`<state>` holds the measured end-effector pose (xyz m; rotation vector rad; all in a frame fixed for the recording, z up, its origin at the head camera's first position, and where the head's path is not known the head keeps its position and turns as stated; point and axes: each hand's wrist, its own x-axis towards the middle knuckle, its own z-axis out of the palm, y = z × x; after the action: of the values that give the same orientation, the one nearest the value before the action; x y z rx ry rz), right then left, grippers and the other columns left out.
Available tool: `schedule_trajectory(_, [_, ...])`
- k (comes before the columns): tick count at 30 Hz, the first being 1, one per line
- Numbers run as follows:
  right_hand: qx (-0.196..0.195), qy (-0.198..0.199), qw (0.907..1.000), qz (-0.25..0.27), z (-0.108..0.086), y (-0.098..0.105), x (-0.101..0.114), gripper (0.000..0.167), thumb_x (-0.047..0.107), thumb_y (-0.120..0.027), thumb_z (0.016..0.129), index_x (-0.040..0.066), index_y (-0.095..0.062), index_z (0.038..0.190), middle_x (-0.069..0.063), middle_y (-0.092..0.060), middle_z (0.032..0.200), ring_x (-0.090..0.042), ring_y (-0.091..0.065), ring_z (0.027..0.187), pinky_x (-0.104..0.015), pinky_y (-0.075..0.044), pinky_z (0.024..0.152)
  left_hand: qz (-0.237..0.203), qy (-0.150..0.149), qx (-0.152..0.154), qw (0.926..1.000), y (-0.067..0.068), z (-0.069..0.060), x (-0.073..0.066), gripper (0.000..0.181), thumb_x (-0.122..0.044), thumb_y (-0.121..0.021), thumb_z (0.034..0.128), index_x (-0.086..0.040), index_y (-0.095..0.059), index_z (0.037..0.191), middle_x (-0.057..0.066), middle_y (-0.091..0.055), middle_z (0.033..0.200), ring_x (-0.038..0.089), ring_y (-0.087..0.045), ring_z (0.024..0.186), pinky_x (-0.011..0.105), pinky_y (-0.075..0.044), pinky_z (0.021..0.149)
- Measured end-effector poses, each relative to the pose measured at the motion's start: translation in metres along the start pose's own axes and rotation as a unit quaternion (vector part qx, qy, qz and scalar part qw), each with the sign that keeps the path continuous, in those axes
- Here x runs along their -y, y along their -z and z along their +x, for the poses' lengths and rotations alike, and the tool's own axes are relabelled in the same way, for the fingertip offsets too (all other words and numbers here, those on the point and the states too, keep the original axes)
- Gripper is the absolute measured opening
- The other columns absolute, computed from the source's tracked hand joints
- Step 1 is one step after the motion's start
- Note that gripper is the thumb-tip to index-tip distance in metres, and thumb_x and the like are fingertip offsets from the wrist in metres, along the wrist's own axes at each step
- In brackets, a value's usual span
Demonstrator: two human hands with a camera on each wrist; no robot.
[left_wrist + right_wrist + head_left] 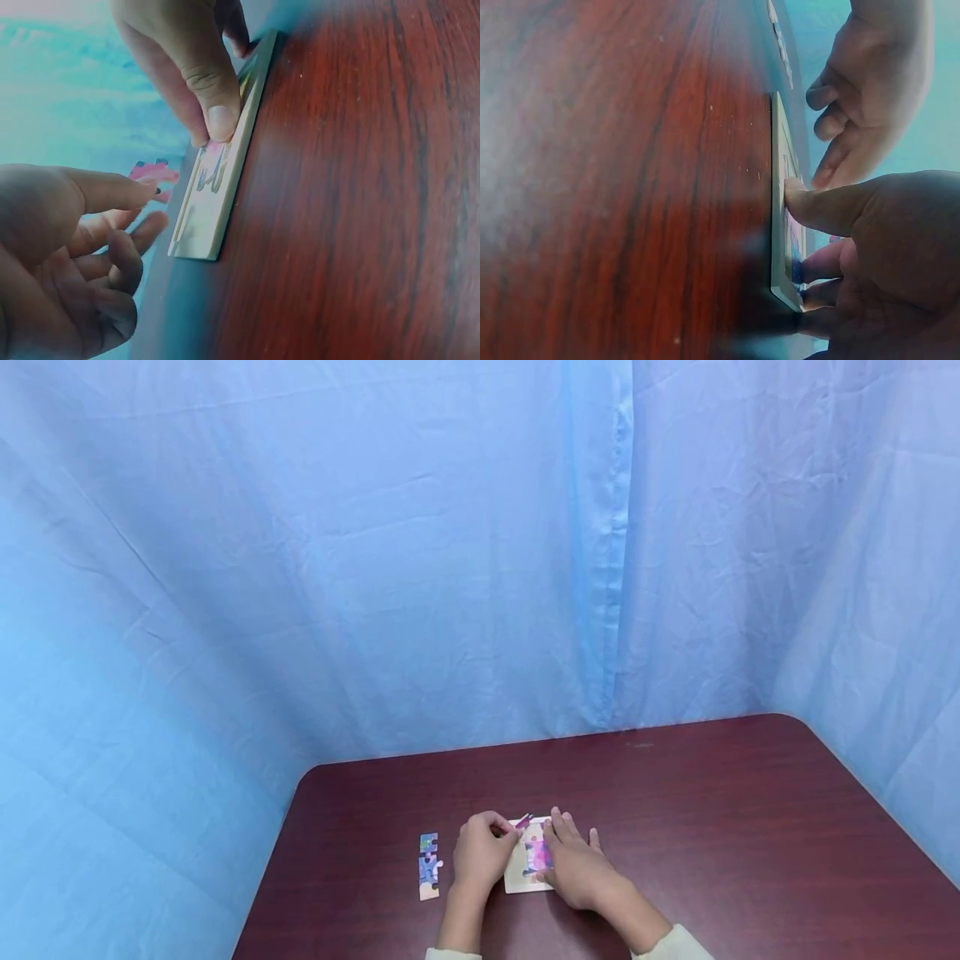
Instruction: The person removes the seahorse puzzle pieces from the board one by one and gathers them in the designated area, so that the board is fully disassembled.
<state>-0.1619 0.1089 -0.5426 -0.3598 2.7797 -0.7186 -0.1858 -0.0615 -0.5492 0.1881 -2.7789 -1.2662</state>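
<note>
A pale, flat puzzle board point(514, 880) lies on the table, with pink and purple pieces point(537, 855) fitted in its recess. My left hand point(482, 852) pinches a loose pink puzzle piece point(523, 821) between thumb and forefinger over the board's far left corner. In the left wrist view, that puzzle piece point(150, 172) shows at the fingertips, raised off the table. Across the board's right side rests my right hand point(581, 868), fingers stretched out and covering part of the picture. Its thumb point(799, 202) touches the board's face in the right wrist view.
Left of the left hand, several blue and cream puzzle pieces point(428, 870) lie in a short column. The dark red wooden table point(697, 810) has rounded far corners. Blue curtains point(450, 568) hang behind it and on both sides.
</note>
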Motion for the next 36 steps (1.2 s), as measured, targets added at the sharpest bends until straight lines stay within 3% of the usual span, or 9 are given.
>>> schedule_trajectory(7, [-0.006, -0.002, 0.9999, 0.012, 0.000, 0.001, 0.001, 0.077, 0.026, -0.075, 0.096, -0.011, -0.042, 0.155, -0.030, -0.024, 0.171, -0.050, -0.022, 0.161, -0.079, -0.014, 0.122, -0.016, 0.029, -0.017, 0.9993, 0.012, 0.000, 0.005, 0.017, -0.023, -0.085, 0.0863, -0.019, -0.071, 0.078, -0.006, -0.068, 0.071, 0.008, -0.057, 0.063, 0.029, -0.044, 0.058])
schedule_trajectory(14, [-0.002, 0.000, 0.9999, 0.012, -0.002, -0.002, -0.001, 0.078, 0.027, -0.075, 0.096, -0.009, -0.040, 0.157, -0.030, -0.023, 0.172, -0.049, -0.022, 0.161, -0.079, -0.014, 0.122, -0.011, 0.043, -0.037, 0.9983, 0.027, 0.000, 0.015, 0.007, -0.014, -0.077, 0.0855, -0.019, -0.074, 0.081, -0.007, -0.070, 0.070, 0.008, -0.057, 0.060, 0.030, -0.045, 0.058])
schedule_trajectory(29, [-0.002, 0.003, 0.9999, 0.012, 0.000, 0.000, 0.000, 0.077, 0.025, -0.074, 0.097, -0.009, -0.039, 0.157, -0.030, -0.023, 0.172, -0.048, -0.021, 0.162, -0.079, -0.014, 0.122, 0.048, 0.093, -0.072, 0.9919, 0.057, 0.005, 0.035, 0.004, -0.023, -0.076, 0.0863, -0.022, -0.079, 0.083, -0.011, -0.076, 0.077, 0.010, -0.068, 0.071, 0.039, -0.051, 0.063])
schedule_trajectory(36, [-0.001, 0.000, 0.9999, 0.015, 0.001, -0.001, -0.001, 0.079, 0.026, -0.074, 0.097, -0.009, -0.038, 0.157, -0.029, -0.022, 0.173, -0.048, -0.021, 0.162, -0.078, -0.014, 0.123, 0.060, 0.106, -0.074, 0.9898, 0.070, 0.006, 0.048, 0.008, -0.024, -0.075, 0.0856, -0.022, -0.082, 0.085, -0.004, -0.077, 0.078, 0.016, -0.068, 0.069, 0.042, -0.049, 0.060])
